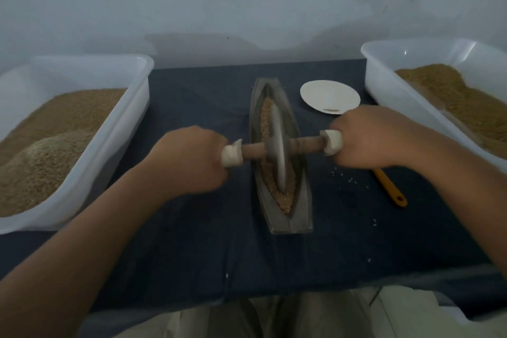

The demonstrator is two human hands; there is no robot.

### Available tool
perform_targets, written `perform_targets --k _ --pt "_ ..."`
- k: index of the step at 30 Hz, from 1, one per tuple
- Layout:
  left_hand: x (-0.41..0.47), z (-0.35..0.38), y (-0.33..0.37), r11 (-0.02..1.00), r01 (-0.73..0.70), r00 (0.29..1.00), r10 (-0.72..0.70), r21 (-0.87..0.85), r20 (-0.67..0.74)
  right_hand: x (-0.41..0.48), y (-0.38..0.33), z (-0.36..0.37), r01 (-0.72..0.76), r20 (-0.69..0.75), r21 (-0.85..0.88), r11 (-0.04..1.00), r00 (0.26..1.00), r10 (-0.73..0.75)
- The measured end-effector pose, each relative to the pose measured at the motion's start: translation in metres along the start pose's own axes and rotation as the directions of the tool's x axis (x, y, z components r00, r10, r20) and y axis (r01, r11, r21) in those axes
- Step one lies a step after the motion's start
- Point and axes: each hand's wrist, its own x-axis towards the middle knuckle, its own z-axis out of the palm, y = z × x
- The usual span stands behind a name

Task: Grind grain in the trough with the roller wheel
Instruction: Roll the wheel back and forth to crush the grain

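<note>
A long grey boat-shaped trough (300,208) lies lengthwise on the dark blue cloth at the centre. Brown grain (285,199) fills its groove. A grey roller wheel (277,145) stands on edge in the groove, near the middle of the trough. A wooden axle runs through the wheel, with white wrapping at both ends. My left hand (189,158) grips the left end of the axle. My right hand (367,137) grips the right end. Both fists hide most of the wrapped handles.
A white tub (118,129) of grain stands at the left, another white tub (384,77) of grain at the right. A white plate (329,94) lies behind my right hand. An orange tool handle (391,188) sits right of the trough. Loose grains dot the cloth (205,241).
</note>
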Motion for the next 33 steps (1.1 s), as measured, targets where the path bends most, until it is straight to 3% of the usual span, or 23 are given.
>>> perform_targets --k 3,5,7,9,11,14,17,19,22,24,25,27,30,33 --pt "0.007 0.0 0.001 0.999 -0.01 0.999 0.013 0.047 -0.051 0.003 0.003 0.006 -0.041 0.043 0.018 0.999 0.998 0.04" --pt "0.037 -0.002 0.0 0.997 0.034 0.999 -0.031 0.066 -0.044 0.023 0.001 0.014 -0.099 -0.107 -0.008 0.995 0.989 0.098" --pt "0.074 -0.008 -0.005 0.991 0.108 0.994 -0.106 0.079 -0.031 0.046 0.0 0.021 -0.119 -0.36 0.009 0.993 0.926 0.115" --pt "0.098 -0.013 -0.009 0.987 0.147 0.989 -0.146 0.068 -0.015 0.064 -0.003 0.019 -0.143 -0.438 -0.018 0.99 0.891 0.121" --pt "0.1 -0.018 -0.007 0.989 0.141 0.99 -0.142 0.048 0.011 0.072 -0.002 0.011 -0.158 -0.351 -0.035 0.987 0.927 0.136" --pt "0.067 -0.018 -0.001 0.998 0.064 0.994 -0.065 0.016 0.09 0.051 0.003 0.007 -0.136 -0.101 -0.032 0.99 0.986 0.132" --pt "0.019 -0.008 -0.001 0.998 -0.034 0.997 0.03 0.048 0.071 0.003 0.003 0.01 -0.076 0.148 0.049 0.996 0.987 0.068" --pt "0.015 -0.002 -0.003 0.998 -0.034 0.998 0.032 0.061 0.047 -0.008 0.003 0.013 -0.047 0.081 0.056 0.997 0.996 0.042" --pt "0.05 -0.001 -0.006 0.997 0.058 0.996 -0.061 0.051 0.061 0.018 -0.001 0.018 -0.081 -0.195 -0.023 0.996 0.978 0.075" --pt "0.081 -0.004 -0.009 0.988 0.135 0.991 -0.135 0.076 -0.011 0.047 -0.003 0.017 -0.116 -0.34 -0.035 0.993 0.936 0.097" --pt "0.092 -0.006 -0.011 0.982 0.167 0.985 -0.163 0.086 -0.053 0.059 -0.004 0.014 -0.141 -0.345 -0.037 0.989 0.931 0.12" --pt "0.103 -0.009 -0.011 0.979 0.184 0.981 -0.177 0.089 -0.077 0.073 -0.005 0.007 -0.184 -0.287 -0.036 0.982 0.943 0.167" --pt "0.085 -0.013 -0.005 0.99 0.132 0.99 -0.134 0.054 0.044 0.062 -0.001 0.003 -0.134 -0.177 -0.02 0.991 0.976 0.128" --pt "0.034 -0.009 -0.003 0.999 0.038 0.991 -0.041 0.021 0.13 0.02 0.002 0.002 -0.064 0.087 0.038 0.997 0.994 0.06"
